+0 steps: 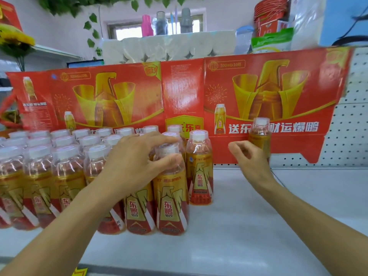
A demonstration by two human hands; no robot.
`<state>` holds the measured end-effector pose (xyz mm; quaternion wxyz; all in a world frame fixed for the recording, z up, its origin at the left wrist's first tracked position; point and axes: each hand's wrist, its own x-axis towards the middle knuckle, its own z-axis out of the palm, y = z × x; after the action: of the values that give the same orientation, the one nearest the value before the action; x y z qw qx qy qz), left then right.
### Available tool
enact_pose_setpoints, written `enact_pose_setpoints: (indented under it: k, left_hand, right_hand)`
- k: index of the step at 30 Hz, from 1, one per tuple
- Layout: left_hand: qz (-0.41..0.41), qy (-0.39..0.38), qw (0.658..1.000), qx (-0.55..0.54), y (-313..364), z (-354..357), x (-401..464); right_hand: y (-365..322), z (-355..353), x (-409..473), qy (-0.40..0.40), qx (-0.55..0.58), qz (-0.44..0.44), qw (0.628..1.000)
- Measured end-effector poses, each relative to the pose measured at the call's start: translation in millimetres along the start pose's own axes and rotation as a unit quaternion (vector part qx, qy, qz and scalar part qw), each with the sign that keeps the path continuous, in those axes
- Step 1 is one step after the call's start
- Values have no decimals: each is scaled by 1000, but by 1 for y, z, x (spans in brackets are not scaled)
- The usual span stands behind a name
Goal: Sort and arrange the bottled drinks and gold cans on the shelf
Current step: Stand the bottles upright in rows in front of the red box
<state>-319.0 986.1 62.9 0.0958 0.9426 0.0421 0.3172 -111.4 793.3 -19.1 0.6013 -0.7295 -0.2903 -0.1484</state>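
White shelf [229, 226]: both hands grip bottles (upright).

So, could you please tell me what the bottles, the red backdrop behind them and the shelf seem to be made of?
The bottles look like clear plastic with glossy printed sleeves: you can see through their shoulders below white caps. The red backdrop seems to be flattened printed cardboard, going by its fold creases and cut edges. The shelf looks like white painted metal, smooth and faintly reflective, though that is less certain.
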Motion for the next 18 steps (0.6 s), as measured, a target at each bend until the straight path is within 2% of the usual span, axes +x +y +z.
enact_pose_setpoints:
  k: [3,5,7,10,18]
  left_hand:
    - [6,11,1000,4,1,1,0]
    - [7,14,1000,6,1,2,-1]
    - [7,16,1000,7,2,2,-1]
    - [4,10,1000,4,2,2,-1]
    - [13,-7,1000,20,0,1,-3]
  right_hand:
    - [22,-21,24,162,-86,43,982]
    - [32,-29,38,221,-154,91,959]
    - [42,-34,51,205,-177,146,952]
    - [61,-39,60,121,-185,206,953]
    - [38,-41,39,14,-207,180,962]
